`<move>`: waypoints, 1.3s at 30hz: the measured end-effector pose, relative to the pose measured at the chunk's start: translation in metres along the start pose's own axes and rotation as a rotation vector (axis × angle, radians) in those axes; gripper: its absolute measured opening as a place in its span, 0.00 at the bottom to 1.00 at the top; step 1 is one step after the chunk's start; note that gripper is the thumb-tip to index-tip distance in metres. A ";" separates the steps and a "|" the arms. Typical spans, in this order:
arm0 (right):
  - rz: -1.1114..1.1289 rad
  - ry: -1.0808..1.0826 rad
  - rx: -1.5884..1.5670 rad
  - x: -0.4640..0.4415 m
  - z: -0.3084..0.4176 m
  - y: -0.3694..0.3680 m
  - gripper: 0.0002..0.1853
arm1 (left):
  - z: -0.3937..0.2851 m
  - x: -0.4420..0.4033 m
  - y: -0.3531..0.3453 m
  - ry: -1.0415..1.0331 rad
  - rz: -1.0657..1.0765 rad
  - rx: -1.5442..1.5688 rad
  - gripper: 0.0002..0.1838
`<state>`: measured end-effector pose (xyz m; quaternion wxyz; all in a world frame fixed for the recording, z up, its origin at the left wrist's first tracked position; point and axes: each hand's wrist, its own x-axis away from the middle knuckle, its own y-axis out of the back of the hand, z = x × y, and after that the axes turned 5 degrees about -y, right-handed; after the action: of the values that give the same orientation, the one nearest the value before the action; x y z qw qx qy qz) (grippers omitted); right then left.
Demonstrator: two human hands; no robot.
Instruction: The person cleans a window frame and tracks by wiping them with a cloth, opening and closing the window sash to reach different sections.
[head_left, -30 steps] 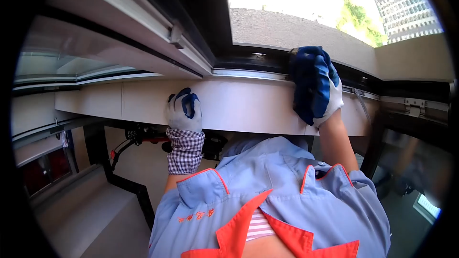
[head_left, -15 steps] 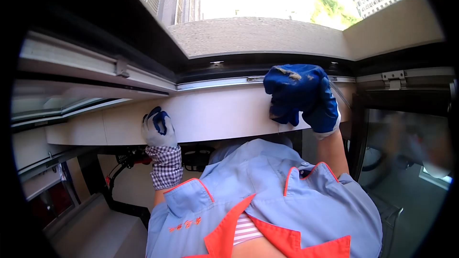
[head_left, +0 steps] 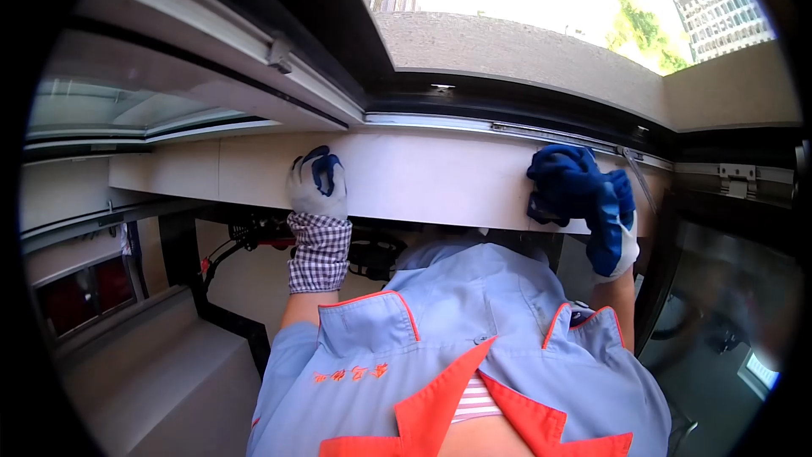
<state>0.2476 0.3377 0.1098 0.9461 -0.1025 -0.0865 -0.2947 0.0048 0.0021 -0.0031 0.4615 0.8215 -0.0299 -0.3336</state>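
My left hand (head_left: 319, 184), in a white glove with blue fingers, rests on the white window sill (head_left: 431, 173) left of centre. Its fingers are loosely curled and apart, with nothing seen between them. My right hand (head_left: 605, 220) is over the sill's right part, just inside the metal track (head_left: 440, 122). The fingers of its blue and white glove are closed around a dark blue bunched shape (head_left: 562, 182). Glove and shape share one colour, so what is held cannot be made out.
An inward-opened window sash (head_left: 161, 85) stands at the left. At the right is a dark glass panel (head_left: 719, 305) with a metal hinge (head_left: 737, 182). A black frame (head_left: 507, 97) and a stone ledge (head_left: 516, 51) border the opening. Part of a bicycle (head_left: 245, 237) shows below the sill.
My right hand has moved from the track and frame back toward my body, onto the sill. My left hand stays on the sill. The camera view has shifted left and back.
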 end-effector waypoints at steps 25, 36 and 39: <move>0.557 -0.031 1.719 -0.151 0.006 -0.243 0.12 | 0.004 0.002 0.001 -0.002 -0.005 -0.058 0.18; 0.494 -0.080 1.844 -0.142 0.041 -0.185 0.19 | 0.008 0.000 -0.001 -0.023 -0.010 -0.023 0.15; 0.461 -0.159 1.838 -0.143 0.037 -0.170 0.18 | 0.008 0.003 -0.004 0.041 0.006 -0.032 0.17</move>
<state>0.0295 0.2871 0.1373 0.6825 0.6477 -0.3262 0.0904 0.0016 -0.0031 -0.0108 0.4760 0.8206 -0.0176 -0.3158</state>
